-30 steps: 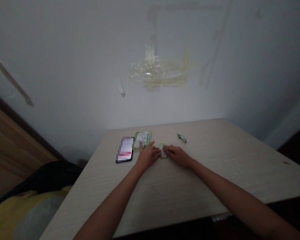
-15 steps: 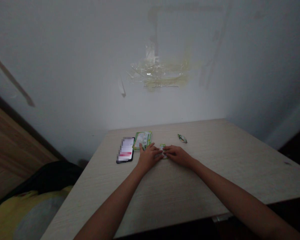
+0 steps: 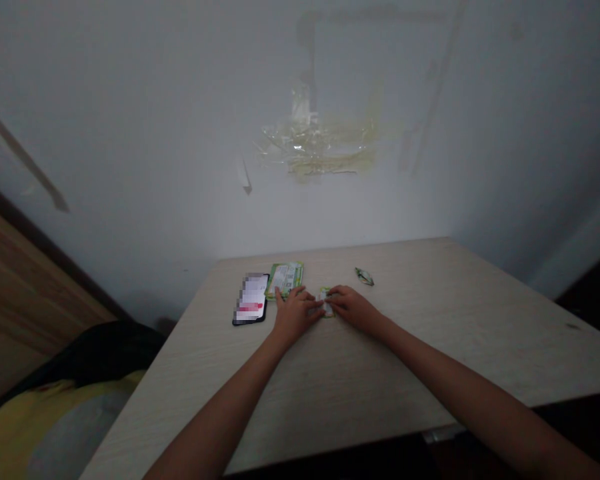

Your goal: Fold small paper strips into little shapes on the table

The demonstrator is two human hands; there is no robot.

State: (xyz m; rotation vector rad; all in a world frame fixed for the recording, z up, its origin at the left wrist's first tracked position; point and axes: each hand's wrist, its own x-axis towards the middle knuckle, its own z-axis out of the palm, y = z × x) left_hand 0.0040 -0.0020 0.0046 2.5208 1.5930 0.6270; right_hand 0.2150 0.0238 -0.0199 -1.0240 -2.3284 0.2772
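Observation:
On the pale wooden table point(image 3: 330, 373) my left hand point(image 3: 293, 312) and my right hand point(image 3: 353, 308) meet over a small green and white packet point(image 3: 325, 300). Fingertips of both hands pinch its two sides and press it against the tabletop. Most of the packet is hidden under the fingers. A larger green and white sachet point(image 3: 285, 277) lies flat just beyond my left hand. A black phone point(image 3: 251, 299) with a lit screen rests to the left of it.
A small crumpled green wrapper point(image 3: 364, 276) lies on the table to the right of my hands. The white wall point(image 3: 180, 133) behind carries yellowed tape remains point(image 3: 320, 150). A yellow and black bundle point(image 3: 55, 413) sits low on the left.
Both hands have crept slightly away from me along the table, still on the small packet. The packet shows less between the fingers than before.

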